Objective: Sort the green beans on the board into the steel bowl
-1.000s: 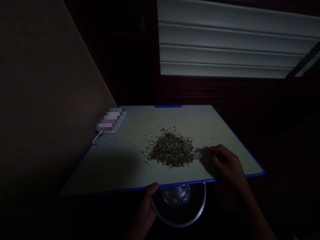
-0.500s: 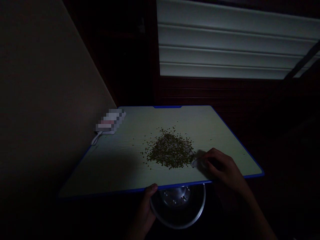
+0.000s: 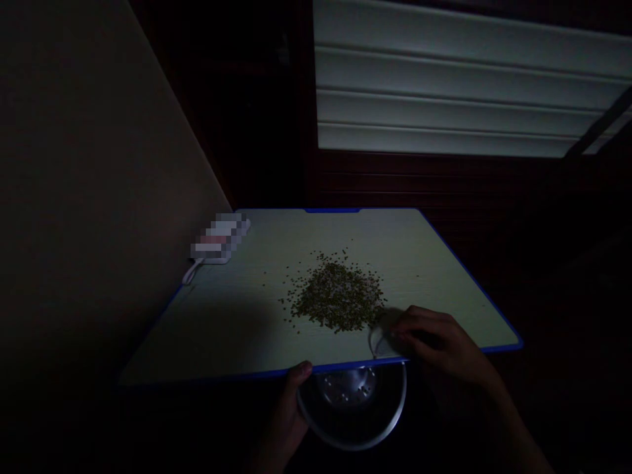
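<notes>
A heap of small dark greenish-brown seeds [image 3: 338,296] lies on a pale table top [image 3: 197,349] with a blue edge. My right hand [image 3: 437,339], fingers pinched, holds a thin, whitish, see-through piece with a curved rim [image 3: 380,341]; its kind is too dark to make out. That piece is by the table's near edge, just right of and below the heap. My left hand [image 3: 295,405] grips the left rim of a round metal bowl [image 3: 395,411], its thumb up against the blue edge. Under that edge, the bowl has several seeds on its bottom.
A white device with a cord [image 3: 222,240], partly blurred out, lies at the table's left side against a wall [image 3: 99,164]. Behind the table stands dark wood with pale slatted panels [image 3: 434,85]. The room is dim.
My right hand has drawn the see-through piece a little towards me, from the heap's right side to the near edge. The left hand and bowl have stayed in place.
</notes>
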`<state>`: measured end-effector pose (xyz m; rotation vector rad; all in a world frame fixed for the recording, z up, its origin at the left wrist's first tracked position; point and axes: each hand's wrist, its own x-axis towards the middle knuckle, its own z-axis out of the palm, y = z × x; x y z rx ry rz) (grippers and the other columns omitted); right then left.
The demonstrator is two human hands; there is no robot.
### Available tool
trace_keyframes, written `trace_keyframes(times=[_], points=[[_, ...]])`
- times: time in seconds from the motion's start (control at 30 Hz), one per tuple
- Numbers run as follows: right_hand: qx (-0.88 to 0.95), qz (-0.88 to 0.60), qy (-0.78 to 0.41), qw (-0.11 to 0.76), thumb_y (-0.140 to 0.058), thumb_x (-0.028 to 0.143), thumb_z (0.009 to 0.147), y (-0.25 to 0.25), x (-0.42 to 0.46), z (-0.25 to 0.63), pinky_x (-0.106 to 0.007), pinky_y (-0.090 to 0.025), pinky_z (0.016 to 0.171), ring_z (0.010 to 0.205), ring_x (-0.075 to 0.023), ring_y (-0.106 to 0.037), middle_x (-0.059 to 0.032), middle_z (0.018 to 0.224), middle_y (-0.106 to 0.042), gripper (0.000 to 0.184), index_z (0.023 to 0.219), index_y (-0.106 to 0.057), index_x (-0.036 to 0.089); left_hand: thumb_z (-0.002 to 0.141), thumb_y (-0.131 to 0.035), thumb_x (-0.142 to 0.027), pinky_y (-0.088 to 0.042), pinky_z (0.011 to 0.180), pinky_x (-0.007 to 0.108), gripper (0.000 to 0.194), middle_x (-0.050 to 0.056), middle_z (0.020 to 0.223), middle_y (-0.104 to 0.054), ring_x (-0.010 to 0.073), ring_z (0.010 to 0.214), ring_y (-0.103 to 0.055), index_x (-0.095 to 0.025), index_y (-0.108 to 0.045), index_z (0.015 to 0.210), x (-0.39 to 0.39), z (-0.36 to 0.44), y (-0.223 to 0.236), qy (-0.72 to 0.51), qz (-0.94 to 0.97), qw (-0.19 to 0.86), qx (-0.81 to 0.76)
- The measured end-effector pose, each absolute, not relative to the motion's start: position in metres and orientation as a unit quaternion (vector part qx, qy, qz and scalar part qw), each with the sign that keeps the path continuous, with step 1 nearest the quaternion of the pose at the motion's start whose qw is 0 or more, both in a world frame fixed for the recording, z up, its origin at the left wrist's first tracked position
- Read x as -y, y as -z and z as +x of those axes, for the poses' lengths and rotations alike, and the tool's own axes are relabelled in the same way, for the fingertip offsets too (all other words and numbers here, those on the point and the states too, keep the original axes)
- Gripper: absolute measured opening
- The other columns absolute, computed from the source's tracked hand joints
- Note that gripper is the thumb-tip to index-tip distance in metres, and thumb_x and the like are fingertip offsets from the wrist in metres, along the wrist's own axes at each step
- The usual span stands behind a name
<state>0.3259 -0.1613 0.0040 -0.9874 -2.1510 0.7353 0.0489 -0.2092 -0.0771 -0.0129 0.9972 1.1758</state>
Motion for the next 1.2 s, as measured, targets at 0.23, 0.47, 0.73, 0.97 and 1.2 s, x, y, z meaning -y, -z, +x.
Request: trace_keyframes(times=[0.23,0.47,0.73,0.97,1.2], points=[[0.826,-0.346,-0.298,0.330,-0.058,0.021,0.094,-0.005,0.163,0.328,-0.028,-0.052,0.074,0.087,-0.0169,-0.066,-0.0055,0.096,-0.070,0.018,0.108,-0.069,0.023,0.068,-0.076,-0.020,-0.056,0.069,0.033,0.007,0.002,0.060,-0.075,0.0202,0.055,-0.069,-0.015,-0.072,0.066,0.210,0.047,0.085,-0.526,0.001,0.726,-0.442],[0.821,-0.347,-0.311,0.329,-0.059,0.021,0.094,-0.005,0.164,0.329,-0.028,-0.051,0.073,0.087,-0.0163,-0.065,-0.0049,0.096,-0.070,0.018,0.108,-0.070,0.023,0.068,-0.075,-0.023,-0.056,0.082,0.042,0.010,0.004,0.066,-0.077,0.0251,0.066,-0.073,-0.015,-0.074,0.073,0.211,0.048,0.084,-0.522,0.014,0.722,-0.454],[0.803,-0.391,-0.299,0.336,-0.058,0.021,0.094,-0.003,0.164,0.326,-0.027,-0.049,0.073,0.085,-0.0160,-0.064,-0.0039,0.094,-0.069,0.017,0.106,-0.069,0.024,0.064,-0.077,-0.024,-0.057,0.083,0.043,0.011,0.005,0.068,-0.078,0.0278,0.074,-0.074,-0.015,-0.072,0.069,0.209,0.048,0.083,-0.520,0.012,0.715,-0.467],[0.728,-0.521,-0.223,0.387,-0.060,0.023,0.091,0.003,0.158,0.328,-0.030,-0.048,0.076,0.087,-0.0189,-0.064,-0.0040,0.095,-0.068,0.016,0.104,-0.068,0.022,0.067,-0.076,-0.022,-0.056,0.086,0.042,0.010,0.006,0.072,-0.079,0.0269,0.075,-0.074,-0.015,-0.073,0.073,0.210,0.048,0.085,-0.527,0.011,0.717,-0.455],[0.697,-0.551,-0.196,0.416,-0.057,0.027,0.093,0.004,0.157,0.327,-0.031,-0.049,0.082,0.094,-0.0200,-0.065,-0.0044,0.101,-0.069,0.017,0.104,-0.068,0.023,0.069,-0.073,-0.020,-0.055,0.090,0.046,0.012,0.008,0.077,-0.080,0.0322,0.089,-0.074,-0.014,-0.073,0.079,0.210,0.049,0.081,-0.523,0.013,0.715,-0.464]])
